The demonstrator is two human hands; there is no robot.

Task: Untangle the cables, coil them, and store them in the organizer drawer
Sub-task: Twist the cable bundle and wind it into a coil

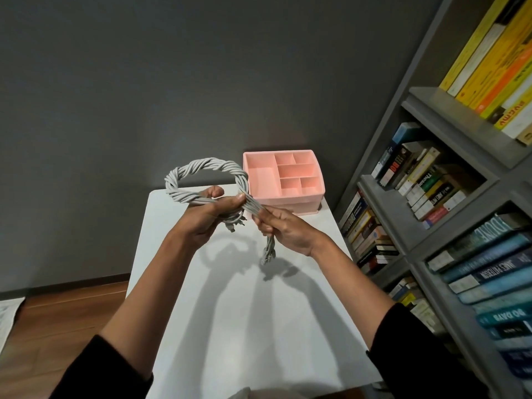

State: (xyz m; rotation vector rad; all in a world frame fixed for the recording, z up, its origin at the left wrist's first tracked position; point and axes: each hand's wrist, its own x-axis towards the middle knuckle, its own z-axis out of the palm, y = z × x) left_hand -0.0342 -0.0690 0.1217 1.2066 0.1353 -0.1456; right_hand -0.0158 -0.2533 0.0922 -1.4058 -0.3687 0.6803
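Above a white table (236, 312), the left hand (205, 217) grips a looped bundle of grey cables (201, 175); the right hand (283, 227) clasps its tail. A pink organizer (283, 180) sits behind.

You read: DONE on teal book spine (489, 229) | JAMES PATTERSON, upside down to you, on blue spine (493, 272) lower in that stack | other spines on the bookshelf (449, 110) too small or blurred
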